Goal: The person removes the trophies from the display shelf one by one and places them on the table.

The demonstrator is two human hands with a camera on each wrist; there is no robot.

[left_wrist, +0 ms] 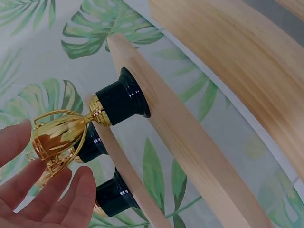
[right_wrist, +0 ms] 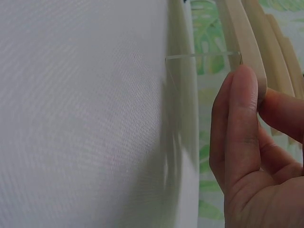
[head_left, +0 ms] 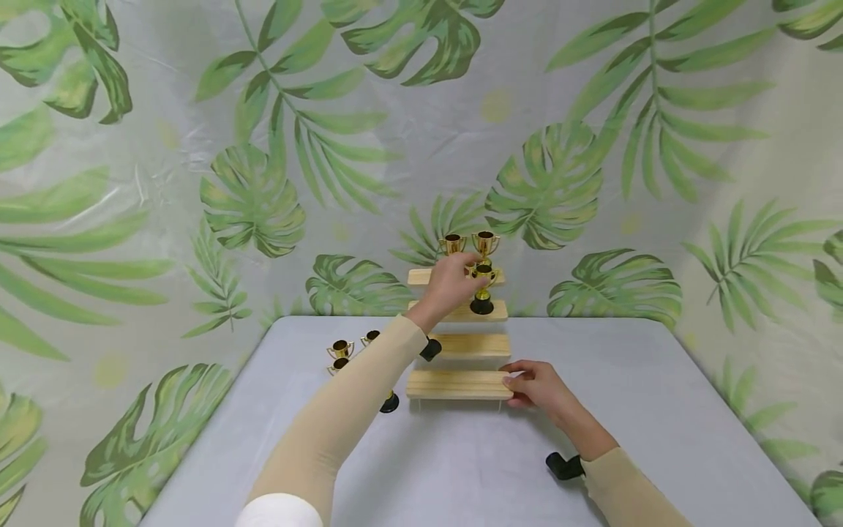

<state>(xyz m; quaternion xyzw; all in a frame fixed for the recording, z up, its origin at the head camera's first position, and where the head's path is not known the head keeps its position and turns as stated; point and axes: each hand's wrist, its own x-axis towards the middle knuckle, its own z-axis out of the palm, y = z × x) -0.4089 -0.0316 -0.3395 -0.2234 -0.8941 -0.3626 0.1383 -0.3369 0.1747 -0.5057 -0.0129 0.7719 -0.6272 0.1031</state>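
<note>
A small gold trophy [head_left: 483,275] with a black base stands on the second-highest board of a wooden tiered display shelf [head_left: 459,383]. My left hand [head_left: 453,282] is at its cup, thumb and fingertips on either side of the rim and handles. In the left wrist view, the trophy's base [left_wrist: 124,95] meets the board, and the left hand [left_wrist: 42,190] has its other fingers loosely extended. My right hand [head_left: 536,384] pinches the right end of the lowest board; the right wrist view shows fingers [right_wrist: 243,114] beneath the board [right_wrist: 249,47] and the thumb opposite.
Two more gold trophies, one of them a cup [head_left: 486,241] at the right, stand on the top board. Several trophies, including a gold cup [head_left: 340,349], stand on the table [head_left: 276,410] left of the shelf, partly behind my left sleeve [head_left: 342,402]. A leaf-patterned curtain [head_left: 421,132] hangs behind.
</note>
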